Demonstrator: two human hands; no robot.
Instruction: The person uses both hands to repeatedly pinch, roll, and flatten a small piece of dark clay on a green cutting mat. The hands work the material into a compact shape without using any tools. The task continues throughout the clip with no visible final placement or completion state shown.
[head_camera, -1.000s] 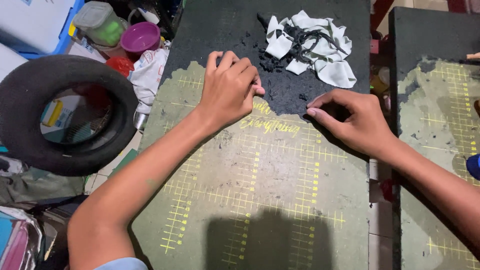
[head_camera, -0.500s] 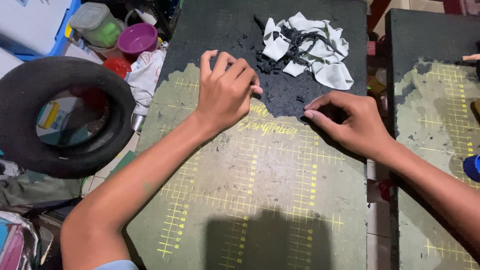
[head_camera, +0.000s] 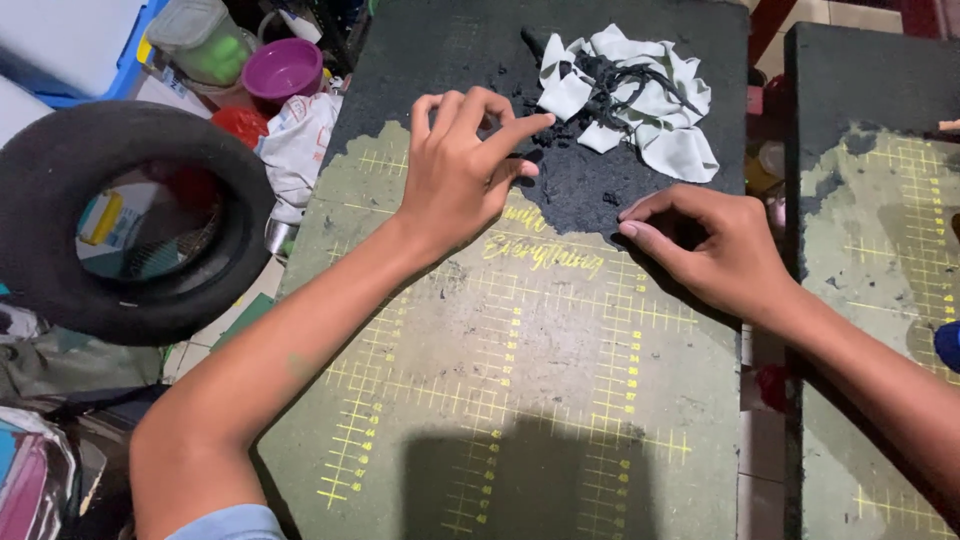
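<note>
The worn mat (head_camera: 520, 400) lies bare toward its near edge, a tyre (head_camera: 120, 220) just off its left side, while the scrap pile (head_camera: 630, 95) sits at the far edge, the left hand (head_camera: 460, 175), now lifted with fingers loosely apart, near it, and the right hand (head_camera: 715, 250) stays curled, fingertips pressed on the mat.

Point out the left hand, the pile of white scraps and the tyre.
left hand (head_camera: 455, 180), head view, back of the hand.
pile of white scraps (head_camera: 672, 148), head view, lower right scrap.
tyre (head_camera: 40, 160), head view, upper left wall.

single head view, looking steeply down, close over worn cutting mat (head_camera: 520, 400) and forearms.
</note>
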